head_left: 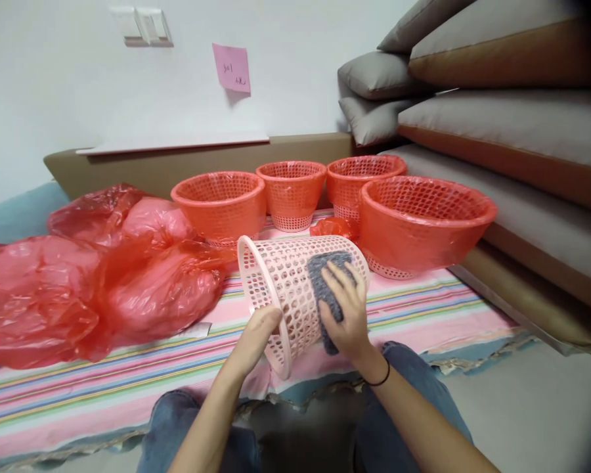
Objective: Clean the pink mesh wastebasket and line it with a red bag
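Note:
A pale pink perforated plastic basket [295, 289] lies tilted on its side in front of me, its open rim facing left. My left hand [261, 335] grips that rim, thumb outside and the other fingers hidden inside the basket. Against the basket's side, near its base, my right hand [345, 309] presses a dark grey cloth [320, 269]. The right fingers are bent over the cloth, which hangs down below them along the basket wall.
Red-bag-lined baskets stand behind: one at left [219, 203], two at the back [291, 190] [359, 174], a wider one at right [423, 223]. Crumpled red plastic bags [103, 282] fill the left of the striped cloth [177, 374]. Stacked cushions [512, 131] rise at right.

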### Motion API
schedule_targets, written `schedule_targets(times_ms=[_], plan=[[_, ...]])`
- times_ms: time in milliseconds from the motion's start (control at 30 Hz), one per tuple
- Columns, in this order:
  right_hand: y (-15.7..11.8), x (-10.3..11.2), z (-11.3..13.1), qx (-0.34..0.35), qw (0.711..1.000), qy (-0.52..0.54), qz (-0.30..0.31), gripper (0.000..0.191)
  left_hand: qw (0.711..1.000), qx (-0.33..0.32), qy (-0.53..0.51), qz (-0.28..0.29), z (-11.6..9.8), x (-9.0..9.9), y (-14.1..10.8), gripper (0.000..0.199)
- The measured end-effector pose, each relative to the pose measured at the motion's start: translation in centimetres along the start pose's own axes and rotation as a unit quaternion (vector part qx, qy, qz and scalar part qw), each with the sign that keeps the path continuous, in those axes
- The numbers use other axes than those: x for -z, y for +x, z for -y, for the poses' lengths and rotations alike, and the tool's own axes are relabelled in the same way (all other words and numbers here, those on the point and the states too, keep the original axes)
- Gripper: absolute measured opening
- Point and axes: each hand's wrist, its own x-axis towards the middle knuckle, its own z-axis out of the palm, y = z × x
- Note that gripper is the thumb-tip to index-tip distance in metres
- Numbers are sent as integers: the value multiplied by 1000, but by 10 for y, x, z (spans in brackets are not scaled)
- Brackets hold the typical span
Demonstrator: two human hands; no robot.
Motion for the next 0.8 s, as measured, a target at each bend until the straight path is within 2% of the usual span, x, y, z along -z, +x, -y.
schedule_targets(times_ms=[100, 167, 200, 267, 333, 433, 500, 567, 667, 733, 800], plan=[[-2, 1, 22, 90, 995, 38, 34, 57, 999, -34, -24, -2, -4, -4, 4, 56], [1, 4, 21, 131, 989, 51, 48, 56, 999, -40, -20, 20, -11, -5, 3, 57], [4, 5, 16, 130, 989, 48, 50, 55, 999, -31, -16, 33, -14, -6, 1, 56], [11, 7, -4, 78, 996, 28, 39, 53, 998, -7, -3, 62, -20, -6, -2, 56], [17, 9, -31, -17, 1000, -3, 5, 47, 995, 20, 20, 93, -23, -7, -6, 58], [19, 13, -67, -136, 989, -33, -53, 42, 984, 71, 49, 158, -22, -10, -11, 70], [16, 16, -80, -182, 979, -39, -79, 43, 970, 112, 59, 205, -20, -11, -11, 77], [13, 17, -84, -197, 976, -43, -84, 45, 965, 117, 61, 227, -18, -9, -9, 83], [10, 16, -81, -191, 977, -49, -80, 46, 981, 26, 10, 190, -14, -6, -4, 86], [10, 15, -80, -188, 978, -48, -81, 45, 990, -44, -41, 127, -13, -6, 1, 79], [11, 14, -79, -184, 978, -47, -82, 44, 991, -83, -84, 69, -12, -10, 3, 77]])
